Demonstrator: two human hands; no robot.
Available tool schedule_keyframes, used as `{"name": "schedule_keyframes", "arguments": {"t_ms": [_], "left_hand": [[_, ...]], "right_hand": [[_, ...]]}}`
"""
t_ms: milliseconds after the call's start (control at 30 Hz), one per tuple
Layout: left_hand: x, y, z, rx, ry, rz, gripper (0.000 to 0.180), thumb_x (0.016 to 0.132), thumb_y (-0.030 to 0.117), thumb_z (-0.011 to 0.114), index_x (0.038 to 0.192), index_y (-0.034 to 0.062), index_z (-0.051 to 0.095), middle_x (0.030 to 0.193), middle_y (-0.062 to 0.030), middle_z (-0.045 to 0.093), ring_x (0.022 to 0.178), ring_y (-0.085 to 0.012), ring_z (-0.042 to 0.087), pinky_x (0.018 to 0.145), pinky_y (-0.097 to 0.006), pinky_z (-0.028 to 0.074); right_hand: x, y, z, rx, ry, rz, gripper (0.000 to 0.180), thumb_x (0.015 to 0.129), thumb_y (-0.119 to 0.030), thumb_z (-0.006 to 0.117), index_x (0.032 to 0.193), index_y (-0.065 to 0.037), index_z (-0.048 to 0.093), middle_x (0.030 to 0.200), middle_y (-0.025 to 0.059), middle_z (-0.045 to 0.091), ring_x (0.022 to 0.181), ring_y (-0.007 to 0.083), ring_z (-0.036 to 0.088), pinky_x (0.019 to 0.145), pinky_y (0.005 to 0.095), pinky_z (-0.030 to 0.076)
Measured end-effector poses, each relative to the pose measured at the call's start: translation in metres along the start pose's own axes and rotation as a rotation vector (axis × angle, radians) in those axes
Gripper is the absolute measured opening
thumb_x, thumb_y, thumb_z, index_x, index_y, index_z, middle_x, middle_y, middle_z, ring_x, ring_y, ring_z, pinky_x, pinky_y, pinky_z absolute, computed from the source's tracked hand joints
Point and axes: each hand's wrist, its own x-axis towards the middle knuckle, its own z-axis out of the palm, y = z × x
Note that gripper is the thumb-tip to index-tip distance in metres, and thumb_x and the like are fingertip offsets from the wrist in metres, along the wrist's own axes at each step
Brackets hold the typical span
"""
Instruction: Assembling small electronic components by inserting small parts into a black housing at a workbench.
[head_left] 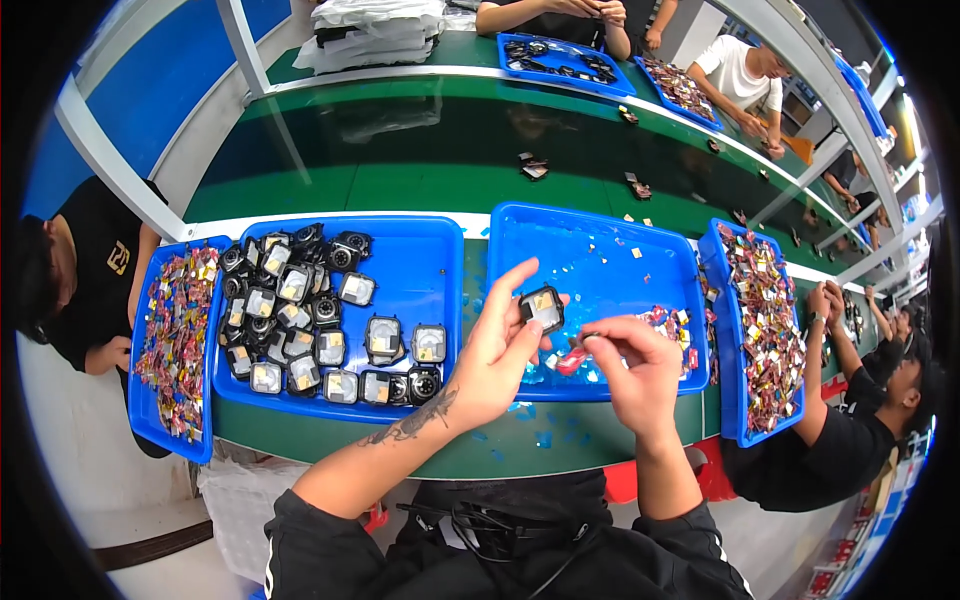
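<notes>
My left hand (492,352) is closed around a black square smartwatch case (542,308) with a pale inner face. It is held up over a blue tray (560,232) scattered with small blue film scraps and red parts. Close beside it, my right hand (636,372) has thumb and forefinger pinched together. A small red and silver part (571,361) shows by those fingertips, and it appears to be in the pinch. To the left, another blue tray (420,270) carries many similar watch cases (296,284), some lying face up and some stacked.
Narrow blue trays heaped with small red parts flank the work: one far left (142,405), one right (738,395). A green conveyor belt (400,180) runs behind, bearing a few loose parts. Co-workers sit at left (85,260), right (830,450) and across. White frame posts (115,165) rise around.
</notes>
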Motion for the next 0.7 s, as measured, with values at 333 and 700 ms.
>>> {"name": "schedule_keyframes", "arguments": {"t_ms": [333,700], "left_hand": [[-0.004,-0.007,0.003,-0.147,0.019,-0.046,0.037,0.096,-0.001,0.050,0.132,-0.0074,0.048,0.123,-0.0145,0.060,0.111,-0.0175,0.059,0.096,-0.029,0.048],[-0.005,-0.005,0.002,-0.136,-0.070,-0.024,0.036,0.096,0.000,0.051,0.132,-0.0088,0.049,0.123,-0.0146,0.061,0.111,-0.0179,0.059,0.096,-0.030,0.049]], "right_hand": [[0.003,-0.010,0.029,-0.586,0.112,-0.443,0.018,0.077,0.004,0.070,0.094,0.001,0.068,0.079,0.0113,0.066,0.066,0.0247,0.062,0.060,0.0342,0.049],[0.001,-0.018,0.018,-0.247,0.082,0.022,0.010,0.080,0.001,0.071,0.090,0.000,0.070,0.071,0.0042,0.065,0.055,0.0068,0.048,0.050,0.0229,0.040]]}}
